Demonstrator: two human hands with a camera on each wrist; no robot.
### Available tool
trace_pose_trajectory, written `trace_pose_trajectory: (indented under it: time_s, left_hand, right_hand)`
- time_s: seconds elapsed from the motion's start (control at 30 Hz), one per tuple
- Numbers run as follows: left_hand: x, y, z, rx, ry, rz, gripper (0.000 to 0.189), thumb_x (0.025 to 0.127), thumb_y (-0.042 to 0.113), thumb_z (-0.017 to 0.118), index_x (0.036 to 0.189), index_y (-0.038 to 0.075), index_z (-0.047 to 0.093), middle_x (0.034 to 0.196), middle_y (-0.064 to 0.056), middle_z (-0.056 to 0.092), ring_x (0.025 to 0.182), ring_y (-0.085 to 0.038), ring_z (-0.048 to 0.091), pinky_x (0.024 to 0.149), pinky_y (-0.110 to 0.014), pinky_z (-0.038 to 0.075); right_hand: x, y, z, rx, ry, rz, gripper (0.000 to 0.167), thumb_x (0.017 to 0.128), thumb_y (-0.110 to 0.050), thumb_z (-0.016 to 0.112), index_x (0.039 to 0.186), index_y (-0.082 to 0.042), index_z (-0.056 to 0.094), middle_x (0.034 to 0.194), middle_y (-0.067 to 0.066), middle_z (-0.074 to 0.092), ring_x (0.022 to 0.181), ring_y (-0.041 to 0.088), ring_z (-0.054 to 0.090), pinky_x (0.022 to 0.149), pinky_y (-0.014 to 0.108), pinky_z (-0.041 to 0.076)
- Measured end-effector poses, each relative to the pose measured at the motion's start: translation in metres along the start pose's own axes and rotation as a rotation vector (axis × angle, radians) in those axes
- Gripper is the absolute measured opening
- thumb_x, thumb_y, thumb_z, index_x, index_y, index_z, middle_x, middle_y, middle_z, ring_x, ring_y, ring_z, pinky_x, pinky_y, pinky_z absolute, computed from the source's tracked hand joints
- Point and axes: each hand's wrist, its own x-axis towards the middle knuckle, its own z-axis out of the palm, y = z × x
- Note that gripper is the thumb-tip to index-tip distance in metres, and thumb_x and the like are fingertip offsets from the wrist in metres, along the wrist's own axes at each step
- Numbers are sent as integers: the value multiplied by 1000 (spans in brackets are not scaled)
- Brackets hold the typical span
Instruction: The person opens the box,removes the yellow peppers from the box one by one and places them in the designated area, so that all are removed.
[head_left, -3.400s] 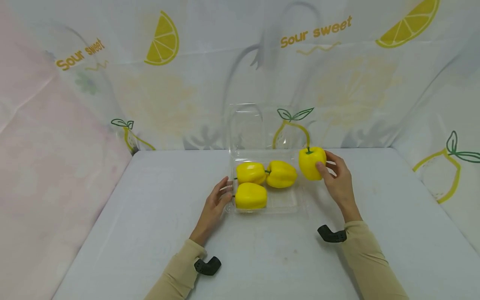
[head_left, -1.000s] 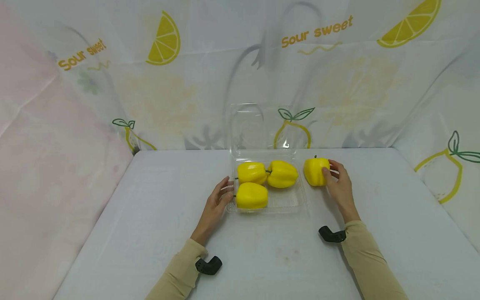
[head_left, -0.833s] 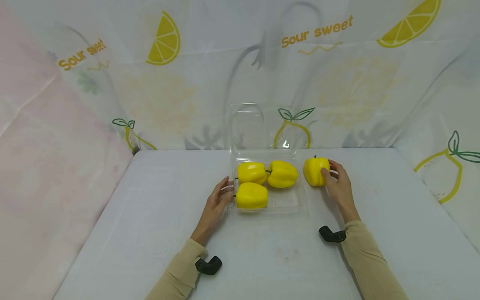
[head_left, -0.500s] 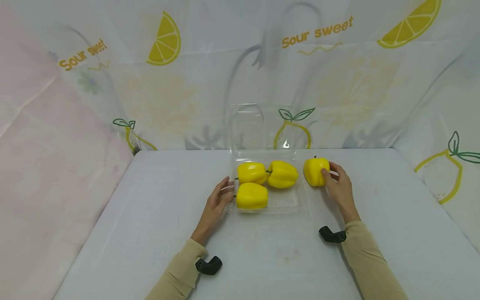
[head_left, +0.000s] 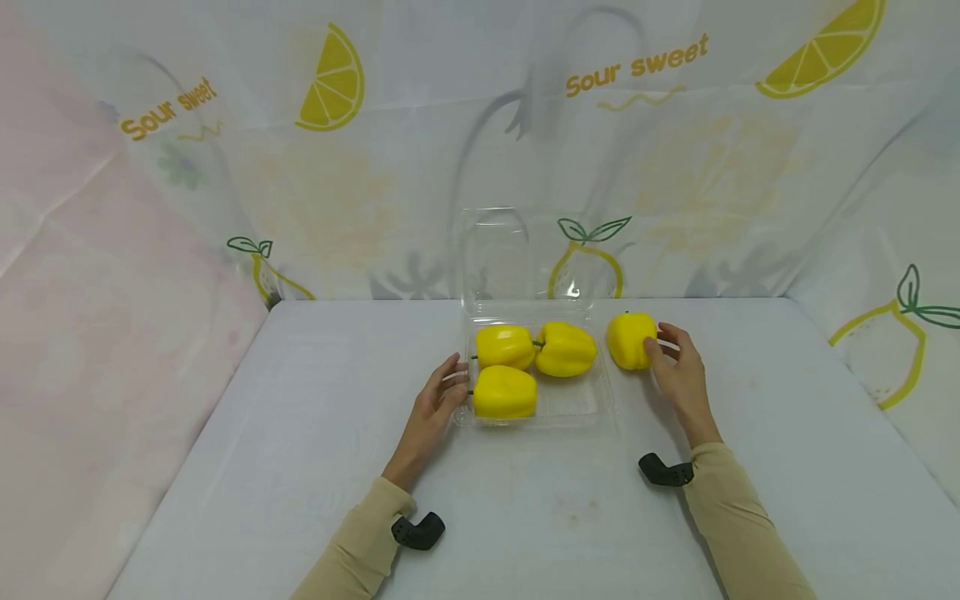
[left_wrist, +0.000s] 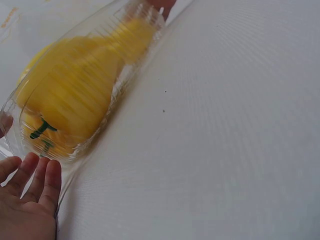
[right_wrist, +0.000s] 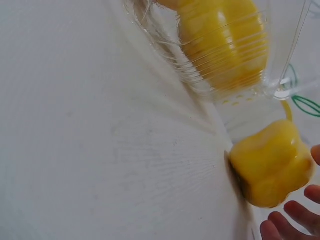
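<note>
A clear plastic clamshell box stands on the table with its lid raised at the back. Three yellow bell peppers lie in it: one at back left, one at back right, one at front left. At the box's left wall is my left hand, its fingers extended and fingertips right at the plastic. A fourth bell pepper rests on the table just right of the box. Beside it my right hand has spread, loosely bent fingers; the thumb overlaps the pepper's right side in the head view.
The white table meets a lemon-printed cloth wall right behind the box and the loose pepper. Cloth also hangs along the left and right sides. A black device sits on each wrist.
My right hand has lowered the fourth bell pepper to the table right of the box. Just now the pepper has tipped slightly, its stem less visible, as the fingers loosen. My left hand stays put.
</note>
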Motion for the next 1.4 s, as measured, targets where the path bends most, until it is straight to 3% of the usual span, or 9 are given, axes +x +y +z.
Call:
trace_pose_trajectory:
  time_s: [0.2,0.5,0.7,0.93,1.2,1.4]
  left_hand:
    - [-4,19,0,19,-17,0,53,99,6,45,146,-6,24,141,-29,38,128,-44,42,106,-50,36]
    - [1,-10,-1,-4,9,17,52,99,13,48,147,4,30,142,-19,42,128,-36,46,106,-45,37]
    - [1,-12,-2,-15,13,12,53,99,16,49,147,5,30,141,-18,44,127,-35,47,106,-42,39]
    - [3,-12,-2,-43,13,3,52,99,14,49,146,4,30,140,-20,44,127,-36,46,99,-18,43]
    - [0,9,-2,-64,-4,-15,51,98,5,46,145,-6,27,136,-29,42,127,-43,43,93,-8,41]
    - [-3,21,-2,-33,3,-59,51,99,7,46,145,-4,29,132,-27,45,125,-40,46,92,-7,40]
  right_hand:
    - [-1,-2,1,34,41,-18,53,98,-34,47,142,-6,36,139,19,44,126,36,44,104,51,38]
    - [0,-8,1,80,146,-66,44,98,-25,50,136,-6,41,131,16,49,123,29,46,103,44,38]
    - [0,-10,2,91,172,-160,42,96,-21,53,135,-6,43,128,16,52,122,28,46,105,46,36]
    - [-2,-14,2,76,126,-213,44,96,-21,54,136,-5,42,128,18,51,123,30,45,106,49,35]
    - [-3,-17,2,73,102,-238,43,96,-19,53,135,-4,42,127,19,51,122,31,45,106,50,34]
    - [-5,-19,2,63,92,-263,42,97,-20,53,134,-3,44,128,18,51,122,30,45,105,51,35]
